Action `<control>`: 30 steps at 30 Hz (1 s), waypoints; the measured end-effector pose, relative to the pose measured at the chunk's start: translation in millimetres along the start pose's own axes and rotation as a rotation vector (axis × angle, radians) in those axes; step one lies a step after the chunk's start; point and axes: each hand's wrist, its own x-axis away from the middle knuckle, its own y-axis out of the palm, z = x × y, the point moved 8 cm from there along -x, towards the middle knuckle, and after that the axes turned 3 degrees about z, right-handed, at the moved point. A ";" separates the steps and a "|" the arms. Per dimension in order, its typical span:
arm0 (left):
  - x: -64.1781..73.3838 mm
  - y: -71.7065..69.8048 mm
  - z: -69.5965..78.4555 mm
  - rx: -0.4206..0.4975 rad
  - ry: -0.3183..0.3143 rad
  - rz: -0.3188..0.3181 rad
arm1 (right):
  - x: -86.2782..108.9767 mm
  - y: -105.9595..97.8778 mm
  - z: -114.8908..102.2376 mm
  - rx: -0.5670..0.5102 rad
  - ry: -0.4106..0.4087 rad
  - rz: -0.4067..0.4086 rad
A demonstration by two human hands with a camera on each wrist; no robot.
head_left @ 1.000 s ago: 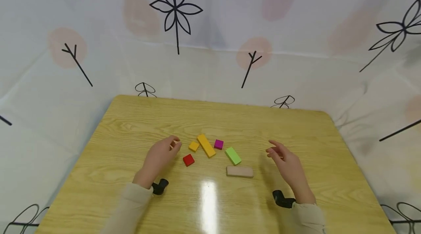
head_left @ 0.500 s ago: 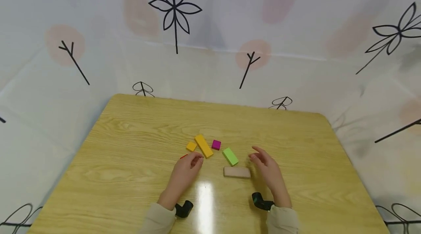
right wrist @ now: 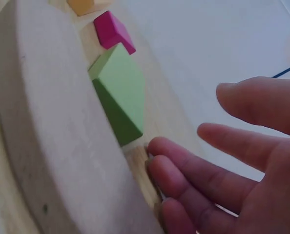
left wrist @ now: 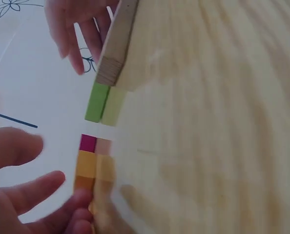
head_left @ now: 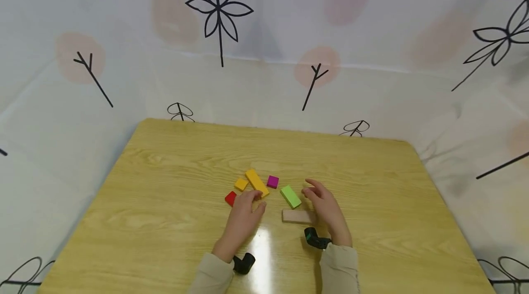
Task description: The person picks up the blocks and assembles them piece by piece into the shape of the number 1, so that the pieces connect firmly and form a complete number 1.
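Note:
My left hand reaches over the near end of a long orange block, thumb and fingers apart. It partly covers a red block. In the left wrist view its fingertips overlap the orange blocks, and nothing sits between thumb and fingers. My right hand is just right of a light green block, fingers loosely bent and holding nothing. Below the green block lies a plain wooden block, its right end close to that hand. A small orange block and a magenta block lie behind.
The blocks lie loosely grouped on a wood-grain table. A white cloth with flower drawings hangs around its back and sides. Black wrist cameras jut inward from both wrists, low over the tabletop.
My left hand has moved right, from left of the blocks to the long orange block's near end, its fingers spreading. My right hand has come left toward the green block. The blocks keep their arrangement.

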 end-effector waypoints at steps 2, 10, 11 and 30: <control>2.4 4.1 -0.7 -0.053 -0.010 -0.020 | -0.2 4.1 2.3 -0.008 0.019 -0.013; 8.1 20.6 1.9 -0.158 -0.002 -0.051 | 5.6 6.4 5.9 0.066 0.001 0.024; 8.5 22.2 2.6 -0.153 -0.003 -0.061 | 6.4 6.2 6.7 0.080 0.001 0.030; -6.7 16.2 9.2 -0.240 -0.019 -0.116 | -10.3 22.9 -16.7 0.265 -0.079 0.030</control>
